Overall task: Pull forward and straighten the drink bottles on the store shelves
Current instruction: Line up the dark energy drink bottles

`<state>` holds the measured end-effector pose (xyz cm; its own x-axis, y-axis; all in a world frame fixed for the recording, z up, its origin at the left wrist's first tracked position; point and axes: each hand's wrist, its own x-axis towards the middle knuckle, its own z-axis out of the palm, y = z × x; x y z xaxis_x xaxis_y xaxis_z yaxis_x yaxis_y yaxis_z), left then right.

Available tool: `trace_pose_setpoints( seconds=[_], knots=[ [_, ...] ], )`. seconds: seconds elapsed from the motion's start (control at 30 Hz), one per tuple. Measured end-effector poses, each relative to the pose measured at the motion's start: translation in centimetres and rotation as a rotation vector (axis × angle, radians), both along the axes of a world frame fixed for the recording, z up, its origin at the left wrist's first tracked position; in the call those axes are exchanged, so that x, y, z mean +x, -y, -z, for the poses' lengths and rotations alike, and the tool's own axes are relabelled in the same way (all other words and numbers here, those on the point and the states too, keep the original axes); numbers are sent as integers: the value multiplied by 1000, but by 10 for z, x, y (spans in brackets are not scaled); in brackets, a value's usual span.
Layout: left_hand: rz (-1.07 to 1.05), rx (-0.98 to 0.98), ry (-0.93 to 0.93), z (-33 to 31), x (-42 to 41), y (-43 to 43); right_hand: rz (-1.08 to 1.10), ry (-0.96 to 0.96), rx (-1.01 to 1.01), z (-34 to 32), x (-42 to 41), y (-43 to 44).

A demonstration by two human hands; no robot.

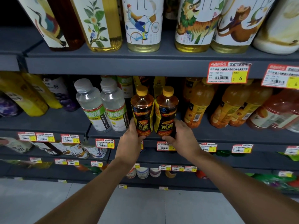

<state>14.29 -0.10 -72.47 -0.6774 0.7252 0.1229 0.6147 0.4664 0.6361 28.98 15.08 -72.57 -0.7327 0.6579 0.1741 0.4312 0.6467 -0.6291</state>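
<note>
Left bottle (142,113) and right bottle (166,115), both amber with yellow caps, are standing upright just beside each other at the front edge of the middle shelf (202,135), their black-and-yellow labels facing outward.

The left hand (131,141) is gripping the lower part of the left bottle, its fingers curling round the bottle's left side and its thumb lying across the bottom of the label. The right hand (181,138) is gripping the lower part of the right bottle in the mirrored way, fingers wrapping the right side and thumb crossing the front near the base. Both forearms are reaching up from below.

More bottles of the same kind are sitting behind the pair, mostly hidden. Clear bottles (90,102) with green-and-white labels are standing just to the left, leaning slightly in this wide view. Orange bottles (199,102) are filling the shelf to the right. Tall bottles (143,23) with illustrated labels are lining the shelf above, and price tags (228,72) are hanging on the shelf edges. Lower shelves are holding further drinks, too blurred to name, above the grey floor (161,207).
</note>
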Motion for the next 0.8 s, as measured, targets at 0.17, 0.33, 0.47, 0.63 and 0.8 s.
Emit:
trace_pose_setpoints(
  seconds=[0.17, 0.33, 0.47, 0.63, 0.8],
  knots=[
    [-23, -19, 0, -6, 2, 0, -8, 19, 15, -1, 0, 0],
    [-49, -7, 39, -7, 6, -1, -8, 11, -9, 0, 0, 0],
    [-55, -13, 54, -7, 6, -2, -12, 6, -41, -2, -2, 0],
    [-65, 8, 49, -6, 6, -3, -10, 5, -47, -2, -3, 2],
    [-89, 26, 101, -5, 8, -5, 1, 17, -31, -2, -4, 5]
  ],
)
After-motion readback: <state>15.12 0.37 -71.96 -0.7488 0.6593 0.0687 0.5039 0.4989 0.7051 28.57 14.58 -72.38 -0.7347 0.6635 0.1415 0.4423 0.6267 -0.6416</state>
